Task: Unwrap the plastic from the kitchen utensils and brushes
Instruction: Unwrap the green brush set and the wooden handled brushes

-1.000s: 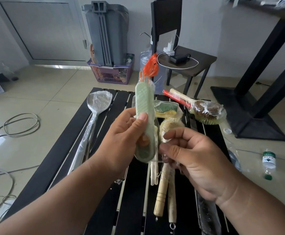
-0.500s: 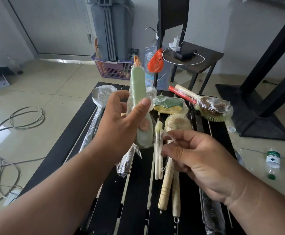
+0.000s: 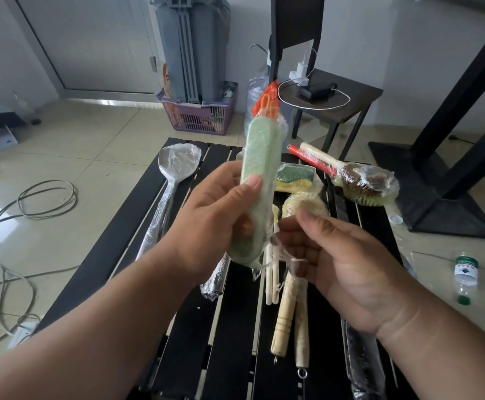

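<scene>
Head view: one black slatted table (image 3: 232, 327) carries one wrapped metal spoon (image 3: 177, 166), one wrapped two-brush bundle (image 3: 359, 177) and one sponge (image 3: 294, 176). Above it, the left hand (image 3: 215, 223) clasps one wrapped green brush (image 3: 260, 180); the right hand (image 3: 339, 261) pinches its loose plastic film (image 3: 281, 252).
</scene>
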